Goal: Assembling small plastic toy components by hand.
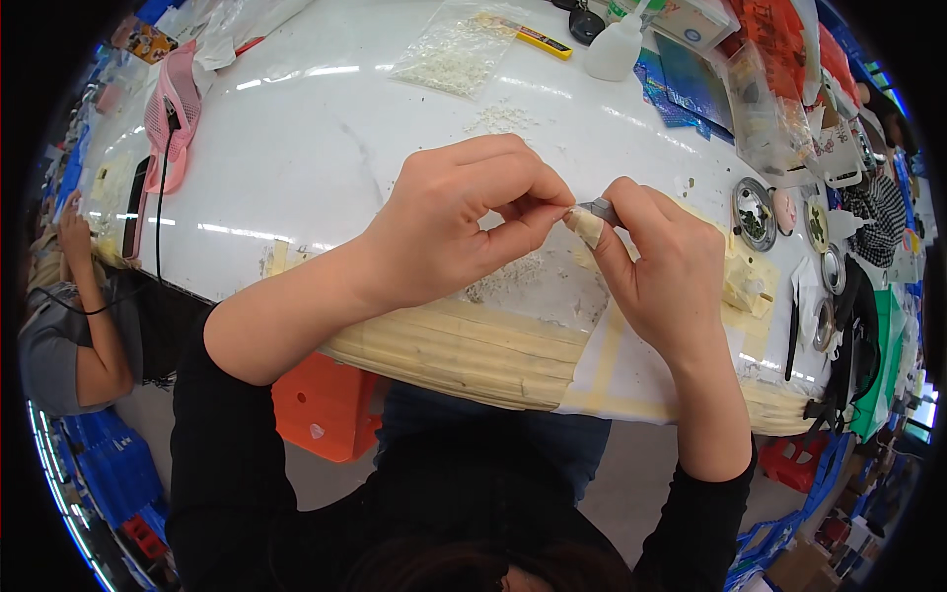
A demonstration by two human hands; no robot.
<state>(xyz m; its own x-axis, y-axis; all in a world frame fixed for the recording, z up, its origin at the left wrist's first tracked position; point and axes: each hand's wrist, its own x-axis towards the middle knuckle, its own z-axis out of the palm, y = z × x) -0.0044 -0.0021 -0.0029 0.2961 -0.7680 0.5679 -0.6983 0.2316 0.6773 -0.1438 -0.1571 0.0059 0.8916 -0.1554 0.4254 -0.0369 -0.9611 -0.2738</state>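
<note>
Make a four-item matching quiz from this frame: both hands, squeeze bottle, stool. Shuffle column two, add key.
Column one
1. Left hand
2. Right hand
3. Squeeze bottle
4. Stool

Column two
A. Orange, lower than the tabletop
B. Pale tape around its thumb, small grey object in its grip
C. White, on the far side of the tabletop
D. Thumb and finger pinched together, no tape on them

Pairs: 1-D, 2-B, 3-C, 4-A
</note>
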